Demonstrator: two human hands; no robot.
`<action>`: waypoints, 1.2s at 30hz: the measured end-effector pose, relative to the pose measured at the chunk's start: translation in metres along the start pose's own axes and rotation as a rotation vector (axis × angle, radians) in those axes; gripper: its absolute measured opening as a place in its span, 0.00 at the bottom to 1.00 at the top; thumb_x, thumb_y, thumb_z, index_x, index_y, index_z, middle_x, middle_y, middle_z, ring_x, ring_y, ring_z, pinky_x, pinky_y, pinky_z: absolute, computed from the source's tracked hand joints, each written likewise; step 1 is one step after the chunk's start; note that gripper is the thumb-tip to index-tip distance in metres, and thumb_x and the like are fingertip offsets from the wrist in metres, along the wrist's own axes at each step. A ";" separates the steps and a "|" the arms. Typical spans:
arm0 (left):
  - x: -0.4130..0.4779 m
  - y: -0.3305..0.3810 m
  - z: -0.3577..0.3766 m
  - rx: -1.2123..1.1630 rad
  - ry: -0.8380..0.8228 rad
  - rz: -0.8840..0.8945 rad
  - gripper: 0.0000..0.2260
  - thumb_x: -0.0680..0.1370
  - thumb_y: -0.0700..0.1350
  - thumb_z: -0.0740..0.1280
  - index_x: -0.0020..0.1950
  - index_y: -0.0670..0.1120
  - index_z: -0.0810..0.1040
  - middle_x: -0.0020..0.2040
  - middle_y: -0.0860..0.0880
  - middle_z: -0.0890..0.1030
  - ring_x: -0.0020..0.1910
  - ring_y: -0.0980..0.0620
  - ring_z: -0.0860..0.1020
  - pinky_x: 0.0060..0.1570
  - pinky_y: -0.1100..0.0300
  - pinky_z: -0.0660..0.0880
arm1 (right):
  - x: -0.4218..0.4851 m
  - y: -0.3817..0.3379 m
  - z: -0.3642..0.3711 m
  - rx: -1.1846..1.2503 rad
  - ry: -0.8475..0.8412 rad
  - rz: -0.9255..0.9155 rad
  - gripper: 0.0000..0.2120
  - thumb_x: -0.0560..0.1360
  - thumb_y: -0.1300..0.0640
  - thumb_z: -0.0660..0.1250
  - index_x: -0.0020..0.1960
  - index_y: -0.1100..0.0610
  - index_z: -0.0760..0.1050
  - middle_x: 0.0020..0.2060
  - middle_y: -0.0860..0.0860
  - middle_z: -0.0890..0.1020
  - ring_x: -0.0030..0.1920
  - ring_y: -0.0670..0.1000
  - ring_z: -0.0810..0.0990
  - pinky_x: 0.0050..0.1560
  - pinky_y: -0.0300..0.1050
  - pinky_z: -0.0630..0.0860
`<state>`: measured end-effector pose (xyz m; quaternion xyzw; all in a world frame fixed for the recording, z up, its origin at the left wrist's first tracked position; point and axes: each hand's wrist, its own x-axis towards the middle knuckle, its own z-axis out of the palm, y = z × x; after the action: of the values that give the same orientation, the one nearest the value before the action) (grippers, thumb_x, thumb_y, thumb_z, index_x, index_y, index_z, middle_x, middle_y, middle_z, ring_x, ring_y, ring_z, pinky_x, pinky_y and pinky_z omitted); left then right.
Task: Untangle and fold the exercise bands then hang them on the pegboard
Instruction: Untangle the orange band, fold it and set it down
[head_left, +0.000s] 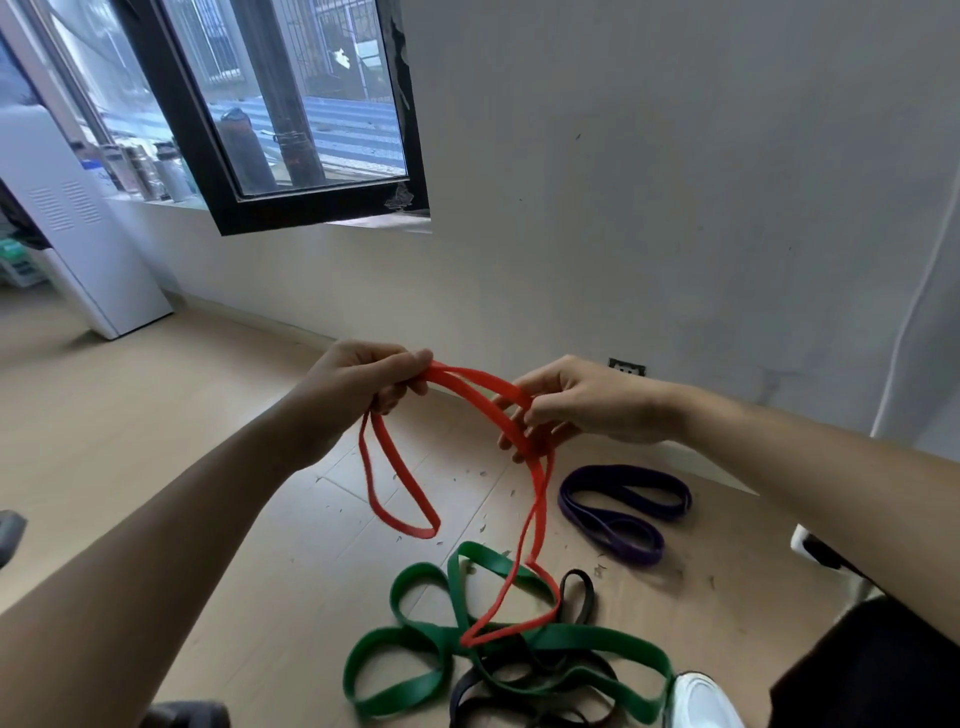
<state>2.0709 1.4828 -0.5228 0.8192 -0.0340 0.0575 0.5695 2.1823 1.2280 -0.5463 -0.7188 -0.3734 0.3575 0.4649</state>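
Observation:
A red exercise band (475, 382) stretches between my two hands above the floor. My left hand (358, 384) grips one end of it, and a loop hangs down below that hand. My right hand (576, 402) pinches the band's strands; from there a long loop drops to the floor and lies over a green band (415, 644). The green band is tangled with a black band (582, 597) on the floor. A purple band (623, 504) lies folded by itself to the right. No pegboard is in view.
The wooden floor (156, 441) carries small debris near the bands. A white shoe (701, 696) stands at the bottom right beside dark trousers. A white appliance (67, 223) stands at the left, an open window (291, 104) above, a wall socket (627, 367) behind my right hand.

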 end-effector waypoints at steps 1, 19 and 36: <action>0.000 0.000 -0.001 -0.003 0.003 0.000 0.30 0.62 0.73 0.73 0.40 0.46 0.86 0.35 0.45 0.77 0.31 0.57 0.71 0.35 0.68 0.70 | -0.001 -0.001 0.000 0.014 -0.010 -0.004 0.15 0.83 0.64 0.60 0.67 0.59 0.77 0.54 0.59 0.86 0.54 0.59 0.86 0.58 0.52 0.82; -0.012 -0.007 -0.025 0.156 0.083 -0.039 0.19 0.75 0.55 0.66 0.49 0.39 0.84 0.35 0.45 0.74 0.34 0.56 0.70 0.39 0.64 0.69 | 0.002 -0.006 0.004 0.281 -0.014 0.034 0.16 0.83 0.51 0.62 0.64 0.61 0.77 0.45 0.54 0.79 0.40 0.48 0.77 0.39 0.40 0.77; -0.011 -0.014 -0.033 0.030 0.073 0.021 0.16 0.75 0.59 0.69 0.44 0.46 0.86 0.34 0.51 0.75 0.36 0.55 0.72 0.43 0.60 0.70 | -0.003 -0.005 -0.007 0.014 -0.206 0.126 0.10 0.81 0.62 0.65 0.61 0.62 0.78 0.48 0.57 0.84 0.51 0.57 0.84 0.50 0.50 0.83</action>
<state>2.0601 1.5183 -0.5258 0.8248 -0.0212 0.0938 0.5572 2.1861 1.2240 -0.5392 -0.6970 -0.3707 0.4607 0.4055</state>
